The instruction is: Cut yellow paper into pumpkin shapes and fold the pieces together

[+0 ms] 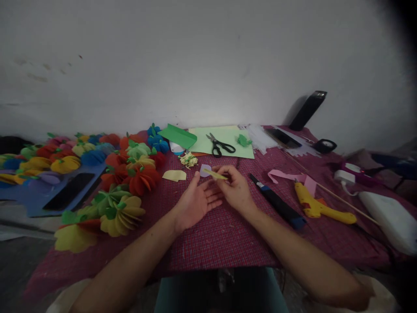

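Note:
My right hand [237,191] pinches a small yellow piece of paper [215,174] between thumb and fingers; seen nearly edge-on, it may be one sheet or a few together. Just beside it, my left hand [195,202] is open, palm turned up, its fingers close to the right hand's. Beyond the hands, a lilac paper piece [205,170] lies on the checked tablecloth [208,243]. A pale yellow paper cutout [174,175] rests to the left, near a small heap of yellow paper shreds [188,160]. Black-handled scissors [220,145] lie partly open on light green paper [198,138].
Many colourful paper pumpkins [140,174] crowd the left side, near a dark phone [69,191]. On the right lie a black-handled tool [280,204], a yellow glue gun [312,204], a thin stick [345,202] and a white box [387,217]. A wall stands behind the table.

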Demonstrator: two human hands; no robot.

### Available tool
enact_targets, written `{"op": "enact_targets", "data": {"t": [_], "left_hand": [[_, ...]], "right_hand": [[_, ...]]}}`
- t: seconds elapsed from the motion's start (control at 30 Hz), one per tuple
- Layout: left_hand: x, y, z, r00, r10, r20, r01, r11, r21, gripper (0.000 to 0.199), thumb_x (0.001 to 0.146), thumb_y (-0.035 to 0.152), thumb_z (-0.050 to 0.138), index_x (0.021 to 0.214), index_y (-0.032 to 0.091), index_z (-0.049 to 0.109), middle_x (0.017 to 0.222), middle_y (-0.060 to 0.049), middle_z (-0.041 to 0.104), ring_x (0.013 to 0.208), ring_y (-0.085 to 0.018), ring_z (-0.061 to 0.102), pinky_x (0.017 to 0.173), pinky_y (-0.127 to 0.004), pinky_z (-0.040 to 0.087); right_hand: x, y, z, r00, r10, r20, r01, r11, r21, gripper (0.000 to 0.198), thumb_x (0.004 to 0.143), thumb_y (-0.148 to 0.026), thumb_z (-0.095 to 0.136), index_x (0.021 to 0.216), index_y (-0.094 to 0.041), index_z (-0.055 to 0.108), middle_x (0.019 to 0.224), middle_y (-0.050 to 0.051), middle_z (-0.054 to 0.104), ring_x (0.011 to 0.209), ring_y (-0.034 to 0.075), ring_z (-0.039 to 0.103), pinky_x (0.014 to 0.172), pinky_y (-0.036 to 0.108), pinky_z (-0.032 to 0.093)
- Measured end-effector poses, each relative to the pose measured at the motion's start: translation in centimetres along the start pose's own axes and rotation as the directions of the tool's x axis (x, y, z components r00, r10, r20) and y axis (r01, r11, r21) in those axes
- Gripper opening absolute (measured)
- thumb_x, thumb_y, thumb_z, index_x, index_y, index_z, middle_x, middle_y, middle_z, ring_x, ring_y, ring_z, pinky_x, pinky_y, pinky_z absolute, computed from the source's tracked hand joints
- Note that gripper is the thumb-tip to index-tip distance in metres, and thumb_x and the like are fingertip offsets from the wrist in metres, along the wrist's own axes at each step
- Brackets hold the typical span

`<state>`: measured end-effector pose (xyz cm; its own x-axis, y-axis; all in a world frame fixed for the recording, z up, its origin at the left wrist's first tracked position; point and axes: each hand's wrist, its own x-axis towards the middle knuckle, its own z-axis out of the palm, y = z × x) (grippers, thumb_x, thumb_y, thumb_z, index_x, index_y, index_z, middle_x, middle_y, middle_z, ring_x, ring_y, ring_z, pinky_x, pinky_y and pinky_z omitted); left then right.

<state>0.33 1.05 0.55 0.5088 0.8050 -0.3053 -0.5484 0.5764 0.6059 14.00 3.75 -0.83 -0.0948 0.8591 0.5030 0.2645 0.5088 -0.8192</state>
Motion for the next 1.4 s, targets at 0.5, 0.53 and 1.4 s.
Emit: {"op": "enact_targets", "data": {"t": [0.5, 0.53, 1.4], "left_hand": [[-0.1, 0.4, 0.0, 0.938, 0.204, -0.281, -0.218, 0.976, -0.022, 0.039, 0.076, 0.052, 0.046, 0.091, 0.017, 0.055, 0.07, -0.001, 0.058, 0.058, -0.011, 0.054, 0.057, -0.025, 0.041], [-0.2, 0.3, 0.0, 0.938, 0.194, -0.286, -0.202, 0.979, 0.001, 0.039, 0.075, 0.052, 0.047, 0.091, 0.018, 0.054, 0.071, -0.001, 0.058, 0.059, -0.011, 0.054, 0.057, -0.025, 0.041], [-0.4, 0.1, -0.1, 0.98, 0.161, -0.118, -0.158, 0.987, 0.029, 0.021, 0.077, 0.028, 0.046, 0.088, 0.017, 0.059, 0.083, -0.004, 0.062, 0.075, -0.015, 0.056, 0.069, -0.029, 0.045]], "right_hand": [[-1.0, -2.2, 0.2, 0.979, -0.017, 0.205, 0.059, 0.978, -0.2, 0.013, 0.078, -0.026, 0.054, 0.091, -0.021, 0.053, 0.093, 0.004, 0.058, 0.088, 0.018, 0.053, 0.077, 0.033, 0.041], [-1.0, -2.1, 0.2, 0.978, 0.041, 0.204, -0.004, 0.984, -0.18, 0.013, 0.08, -0.026, 0.052, 0.091, -0.021, 0.052, 0.087, 0.003, 0.058, 0.079, 0.016, 0.054, 0.07, 0.029, 0.043], [-0.4, -1.6, -0.9, 0.922, 0.184, 0.34, -0.197, 0.98, 0.002, 0.021, 0.077, -0.015, 0.051, 0.098, -0.02, 0.051, 0.089, 0.002, 0.063, 0.08, 0.013, 0.06, 0.071, 0.027, 0.047]]}}
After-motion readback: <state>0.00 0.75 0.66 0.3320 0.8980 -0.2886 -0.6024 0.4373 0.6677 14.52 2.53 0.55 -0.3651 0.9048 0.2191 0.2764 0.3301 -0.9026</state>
